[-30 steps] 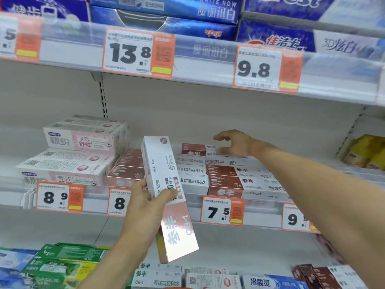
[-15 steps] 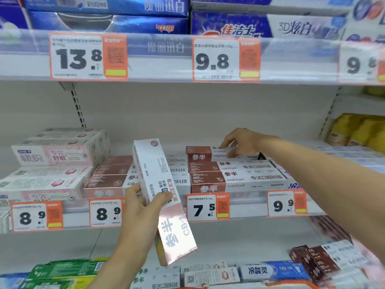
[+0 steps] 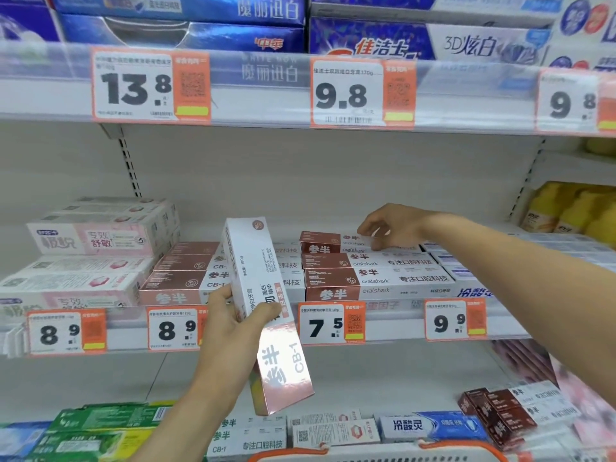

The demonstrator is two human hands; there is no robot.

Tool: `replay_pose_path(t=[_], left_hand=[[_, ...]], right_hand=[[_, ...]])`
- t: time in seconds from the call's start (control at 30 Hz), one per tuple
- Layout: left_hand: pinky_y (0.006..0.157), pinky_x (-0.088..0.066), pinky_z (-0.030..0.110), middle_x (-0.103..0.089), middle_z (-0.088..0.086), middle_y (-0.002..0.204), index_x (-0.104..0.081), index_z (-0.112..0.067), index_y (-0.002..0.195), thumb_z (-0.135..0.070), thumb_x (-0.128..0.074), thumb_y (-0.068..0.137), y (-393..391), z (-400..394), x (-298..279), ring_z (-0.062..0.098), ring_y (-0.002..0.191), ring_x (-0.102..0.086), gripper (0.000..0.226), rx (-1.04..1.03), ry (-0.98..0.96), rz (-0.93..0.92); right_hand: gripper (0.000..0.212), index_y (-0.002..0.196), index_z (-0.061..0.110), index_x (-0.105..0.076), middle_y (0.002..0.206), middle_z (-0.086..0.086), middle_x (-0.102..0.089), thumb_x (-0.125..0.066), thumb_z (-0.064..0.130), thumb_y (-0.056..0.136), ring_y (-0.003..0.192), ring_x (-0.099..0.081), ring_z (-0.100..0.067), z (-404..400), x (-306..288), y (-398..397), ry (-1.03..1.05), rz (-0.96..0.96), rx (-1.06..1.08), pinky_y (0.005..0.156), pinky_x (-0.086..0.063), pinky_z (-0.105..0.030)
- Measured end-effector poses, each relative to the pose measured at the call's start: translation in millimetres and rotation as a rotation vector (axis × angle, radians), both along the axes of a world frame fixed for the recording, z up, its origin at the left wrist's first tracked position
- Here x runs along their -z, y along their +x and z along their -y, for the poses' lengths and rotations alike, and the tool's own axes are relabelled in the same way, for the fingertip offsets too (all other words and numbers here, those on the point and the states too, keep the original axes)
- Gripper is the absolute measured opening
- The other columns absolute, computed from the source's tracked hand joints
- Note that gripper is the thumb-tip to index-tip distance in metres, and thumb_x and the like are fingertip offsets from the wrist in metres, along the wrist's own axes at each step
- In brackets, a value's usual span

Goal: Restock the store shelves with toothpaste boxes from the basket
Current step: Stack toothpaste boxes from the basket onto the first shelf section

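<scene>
Toothpaste box [image 3: 266, 315]: a white and rose-gold carton was held tilted, nearly upright, in front of the middle shelf [image 3: 233, 331], marked "CB-1" on its lower end.
Left hand [image 3: 233, 325]: it was wrapped round the carton's middle, thumb across the front face.
Right hand [image 3: 393, 228]: it was reached over the stacked red-and-white boxes [image 3: 373, 275] on the middle shelf, fingers curled downward at the topmost box; whether anything was pinched could not be told.
Shelf stock: pink-and-white boxes [image 3: 93, 241] were piled to the left, just beside a brown-and-white stack [image 3: 186, 275].
Price tags: "7.5" [image 3: 330, 323] was shown below the red-and-white stack, "9.8" [image 3: 346, 95] on the upper shelf edge.
Basket [image 3: 376, 453]: an orange-trimmed rim was seen at the bottom edge.
</scene>
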State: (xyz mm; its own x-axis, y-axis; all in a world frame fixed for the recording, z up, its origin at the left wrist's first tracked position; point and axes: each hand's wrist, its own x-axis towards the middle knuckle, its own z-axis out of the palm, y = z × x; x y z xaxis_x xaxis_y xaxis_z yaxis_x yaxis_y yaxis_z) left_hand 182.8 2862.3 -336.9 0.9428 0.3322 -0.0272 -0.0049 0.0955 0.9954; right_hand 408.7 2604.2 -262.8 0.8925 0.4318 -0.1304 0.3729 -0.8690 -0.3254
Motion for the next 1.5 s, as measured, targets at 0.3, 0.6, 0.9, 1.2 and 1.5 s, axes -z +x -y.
replay_pose_path(t=[0.3,0.6,0.9,1.2,1.5], left_hand=[[0.059,-0.047,0.025,-0.070,0.001,0.105,-0.047,-0.022,0.123,-0.011,-0.069,0.090,2,-6,2,0.017,0.083,-0.070,0.042,-0.014,-0.012,-0.001],[0.061,-0.048,0.027,-0.069,0.000,0.106,-0.045,-0.023,0.124,-0.010,-0.068,0.090,6,-5,4,0.017,0.085,-0.070,0.043,0.000,-0.029,0.026],[0.060,-0.053,0.024,-0.073,0.002,0.107,-0.054,-0.025,0.121,-0.007,-0.073,0.085,5,-4,3,0.017,0.083,-0.073,0.045,0.086,-0.051,0.011],[0.089,-0.053,0.042,-0.074,0.006,0.116,-0.056,-0.029,0.132,-0.017,-0.084,0.074,-2,-16,2,0.028,0.104,-0.072,0.066,0.538,-0.001,-0.046],[0.067,-0.056,0.021,-0.078,-0.004,0.086,-0.072,-0.019,0.100,-0.030,-0.094,0.052,-8,-65,3,0.008,0.076,-0.073,0.054,0.094,0.366,-0.008]], right_hand=[[0.048,0.132,0.031,-0.055,0.125,0.011,-0.057,-0.055,0.001,0.095,0.109,-0.060,-0.013,-13,0,-4,-0.236,0.073,-0.031,0.098,-0.048,-0.035],[0.037,0.123,0.037,-0.065,0.120,0.023,-0.062,-0.065,0.016,0.092,0.110,-0.062,-0.003,-7,-11,-11,-0.151,-0.031,-0.048,0.106,-0.045,-0.038],[0.028,0.123,0.024,-0.064,0.117,0.010,-0.065,-0.060,0.035,0.098,0.112,-0.063,-0.013,-40,-14,-54,0.204,0.194,-0.108,0.092,-0.049,-0.027],[0.051,0.132,0.009,-0.056,0.100,0.000,-0.073,-0.073,0.002,0.085,0.095,-0.074,-0.020,-81,-20,-102,0.742,-0.415,-0.206,0.072,-0.059,-0.028],[0.056,0.107,0.010,-0.054,0.102,-0.012,-0.071,-0.086,0.000,0.063,0.100,-0.068,-0.031,-42,-18,-80,0.721,-0.446,-0.160,0.077,-0.060,-0.035]])
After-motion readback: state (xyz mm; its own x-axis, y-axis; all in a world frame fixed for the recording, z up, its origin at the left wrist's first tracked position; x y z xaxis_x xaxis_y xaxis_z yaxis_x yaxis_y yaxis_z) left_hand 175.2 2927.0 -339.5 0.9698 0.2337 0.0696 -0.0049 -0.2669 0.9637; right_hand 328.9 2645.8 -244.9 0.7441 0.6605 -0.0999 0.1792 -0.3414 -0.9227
